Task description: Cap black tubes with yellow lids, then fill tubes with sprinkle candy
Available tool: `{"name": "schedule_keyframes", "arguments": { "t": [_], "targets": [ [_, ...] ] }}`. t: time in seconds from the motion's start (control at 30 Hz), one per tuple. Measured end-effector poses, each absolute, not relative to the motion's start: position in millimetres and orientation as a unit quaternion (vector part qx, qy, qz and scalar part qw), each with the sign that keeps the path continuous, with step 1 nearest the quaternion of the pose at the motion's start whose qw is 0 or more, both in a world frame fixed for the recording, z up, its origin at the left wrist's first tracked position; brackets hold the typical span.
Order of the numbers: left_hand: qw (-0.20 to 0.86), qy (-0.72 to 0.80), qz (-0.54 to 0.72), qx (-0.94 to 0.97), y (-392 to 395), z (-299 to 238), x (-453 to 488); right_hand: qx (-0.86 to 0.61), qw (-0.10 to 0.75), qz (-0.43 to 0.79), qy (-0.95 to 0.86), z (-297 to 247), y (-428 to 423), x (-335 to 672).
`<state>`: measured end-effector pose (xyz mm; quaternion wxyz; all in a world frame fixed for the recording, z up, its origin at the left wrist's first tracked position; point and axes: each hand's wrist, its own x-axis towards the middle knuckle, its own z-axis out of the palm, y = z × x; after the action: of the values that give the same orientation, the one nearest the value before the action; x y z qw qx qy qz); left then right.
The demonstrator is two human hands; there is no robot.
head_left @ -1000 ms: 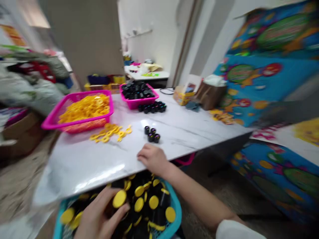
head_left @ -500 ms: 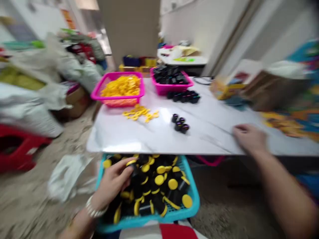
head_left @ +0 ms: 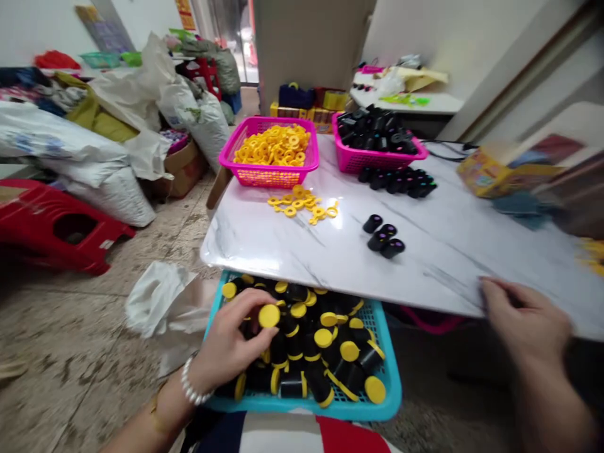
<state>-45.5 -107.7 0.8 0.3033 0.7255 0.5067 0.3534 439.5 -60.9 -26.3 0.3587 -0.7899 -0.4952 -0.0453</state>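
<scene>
With the view's centre as the clock's middle, a red plastic stool [head_left: 40,220] sits at nine o'clock and a crumpled white plastic bag [head_left: 163,299] at eight. At seven, the left hand [head_left: 236,343], a white-beaded bracelet [head_left: 189,382] on its wrist, pinches a yellow-capped cylindrical piece [head_left: 269,316] between thumb and fingers, its round cap showing and its body mostly hidden. That piece is over the left part of a teal plastic basket [head_left: 393,390] at six, which holds black cylinders with yellow caps. At eleven, a magenta basket [head_left: 271,176] of yellow ring-shaped parts stands on the white marble-patterned table [head_left: 340,264]. Between one and two, another magenta basket [head_left: 368,160] holds black pieces; four short black cylinders [head_left: 379,240] stand clustered at three. Between three and four, the blurred right hand [head_left: 531,324] is at the table's edge, fingers curled; whether they grip anything I cannot tell.
</scene>
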Motion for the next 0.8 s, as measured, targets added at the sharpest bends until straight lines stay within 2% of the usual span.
{"name": "schedule_keyframes", "arguments": {
  "t": [0.1, 0.17, 0.3, 0.53, 0.8],
  "targets": [
    [0.122, 0.500, 0.348, 0.784, -110, -15, -50, -0.752, 0.433, -0.014, -0.498, -10, -66, 402],
    [0.081, 0.502, 0.317, 0.801, -107, -26, -50, -0.716, 0.442, 0.031, -0.539, 2, -61, 376],
    [0.070, 0.544, 0.288, 0.785, -101, -30, -46, -0.665, 0.435, 0.075, -0.603, 16, -34, 329],
    [0.060, 0.513, 0.305, 0.800, -97, -13, -43, -0.697, 0.384, 0.081, -0.601, 23, -25, 300],
    [0.159, 0.467, 0.326, 0.806, -43, 14, -3, -0.567, 0.388, 0.187, -0.702, 19, -32, 218]
  ]
}}
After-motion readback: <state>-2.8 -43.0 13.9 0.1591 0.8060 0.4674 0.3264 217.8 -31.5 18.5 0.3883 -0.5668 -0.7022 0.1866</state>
